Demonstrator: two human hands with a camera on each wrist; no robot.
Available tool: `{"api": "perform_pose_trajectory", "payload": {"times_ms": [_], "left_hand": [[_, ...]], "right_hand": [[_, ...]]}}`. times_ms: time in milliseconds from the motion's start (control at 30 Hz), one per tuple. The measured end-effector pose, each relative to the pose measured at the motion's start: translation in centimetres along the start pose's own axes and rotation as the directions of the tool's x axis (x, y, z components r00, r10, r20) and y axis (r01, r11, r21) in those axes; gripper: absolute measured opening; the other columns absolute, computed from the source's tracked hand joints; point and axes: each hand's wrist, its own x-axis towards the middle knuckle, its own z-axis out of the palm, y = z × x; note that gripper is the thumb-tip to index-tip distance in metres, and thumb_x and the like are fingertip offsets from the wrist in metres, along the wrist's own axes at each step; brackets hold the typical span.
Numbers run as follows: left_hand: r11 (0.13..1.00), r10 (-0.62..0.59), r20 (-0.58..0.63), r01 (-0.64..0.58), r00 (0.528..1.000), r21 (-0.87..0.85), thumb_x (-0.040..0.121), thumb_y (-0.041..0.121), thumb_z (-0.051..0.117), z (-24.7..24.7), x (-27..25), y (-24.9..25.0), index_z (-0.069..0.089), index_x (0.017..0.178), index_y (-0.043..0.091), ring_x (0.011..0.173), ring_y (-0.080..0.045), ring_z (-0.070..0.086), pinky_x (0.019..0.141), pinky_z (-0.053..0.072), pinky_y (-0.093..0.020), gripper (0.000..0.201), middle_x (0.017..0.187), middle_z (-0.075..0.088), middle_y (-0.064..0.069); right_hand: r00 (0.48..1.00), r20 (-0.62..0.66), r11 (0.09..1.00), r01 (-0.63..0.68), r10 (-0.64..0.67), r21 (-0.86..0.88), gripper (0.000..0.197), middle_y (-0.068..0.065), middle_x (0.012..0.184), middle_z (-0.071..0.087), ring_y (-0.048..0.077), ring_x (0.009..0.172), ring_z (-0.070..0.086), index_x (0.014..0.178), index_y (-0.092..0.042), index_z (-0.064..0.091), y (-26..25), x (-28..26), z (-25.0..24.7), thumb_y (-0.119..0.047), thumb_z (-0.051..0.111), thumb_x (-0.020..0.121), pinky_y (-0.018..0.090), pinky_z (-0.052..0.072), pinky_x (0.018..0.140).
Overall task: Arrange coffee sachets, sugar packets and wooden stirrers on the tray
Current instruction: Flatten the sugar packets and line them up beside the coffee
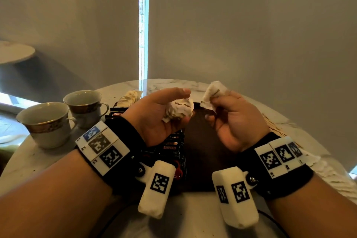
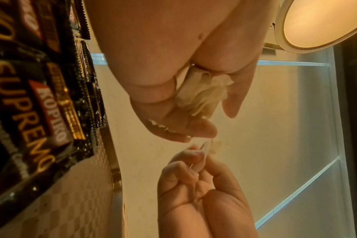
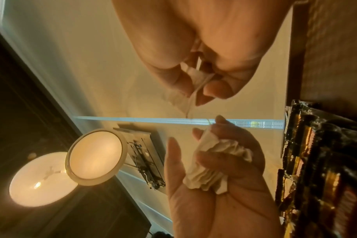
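While both hands hover, sugar packets [image 1: 178, 111] sit bunched inside left fingers [image 1: 184, 93].

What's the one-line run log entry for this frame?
left hand: holds crumpled sugar packets | right hand: pinches one sugar packet | tray: coffee sachets on left side | stage: sugar not yet placed

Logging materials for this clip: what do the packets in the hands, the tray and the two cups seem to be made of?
Sugar packets: thin matte paper, crumpled, printed.
Packet in the right hand: the same creased paper, it seems.
Tray: dark brown, matte; wood or leatherette, unclear.
Cups: glossy glazed ceramic, probably porcelain, with a gilt band.
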Motion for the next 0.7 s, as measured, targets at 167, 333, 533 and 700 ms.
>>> {"api": "perform_pose_trajectory", "payload": {"times_ms": [167,333,533,700], "left_hand": [[0.991,-0.018,0.047,0.011,0.999,0.132,0.074,0.036,0.075,0.3,-0.6,-0.2,0.071,0.094,0.011,0.067,-0.016,0.066,0.051,0.054,-0.021,0.032,0.086,0.07,-0.008],[0.988,0.039,-0.045,-0.032,0.998,0.152,0.097,0.022,0.064,0.3,-0.3,-0.4,0.061,0.121,0.005,0.063,-0.014,0.067,0.049,0.052,-0.023,0.03,0.09,0.069,-0.01],[0.99,0.061,-0.076,-0.051,0.995,0.128,0.098,0.016,0.062,0.2,0.1,-0.2,0.062,0.111,0.008,0.065,-0.015,0.067,0.051,0.053,-0.024,0.016,0.093,0.067,-0.011],[0.987,0.011,-0.12,0.008,0.993,0.159,0.094,0.013,0.066,-0.1,0.5,-0.6,0.062,0.105,0.008,0.073,-0.019,0.063,0.049,0.053,-0.024,0.013,0.094,0.063,-0.013]], "right_hand": [[0.996,0.086,0.989,0.029,-0.016,-0.148,0.035,0.018,0.092,0.071,0.021,0.063,0.064,0.121,0.006,0.058,0.5,-0.5,0.2,0.011,0.054,0.087,0.023,0.041,0.044],[0.994,0.111,0.98,0.038,-0.017,-0.193,0.045,0.013,0.088,0.071,0.018,0.064,0.06,0.118,0.002,0.06,0.6,-0.7,0.2,-0.005,0.069,0.075,0.026,0.041,0.049],[0.998,0.053,0.963,-0.027,0.043,-0.27,0.015,0.008,0.082,0.071,0.015,0.067,0.064,0.101,-0.005,0.062,1.1,-0.7,0.0,-0.008,0.067,0.087,0.025,0.046,0.052],[1.0,0.011,0.987,-0.017,0.019,-0.162,0.006,0.01,0.086,0.075,0.016,0.066,0.069,0.1,-0.005,0.06,1.1,-0.4,0.2,-0.003,0.059,0.094,0.021,0.049,0.049]]}}
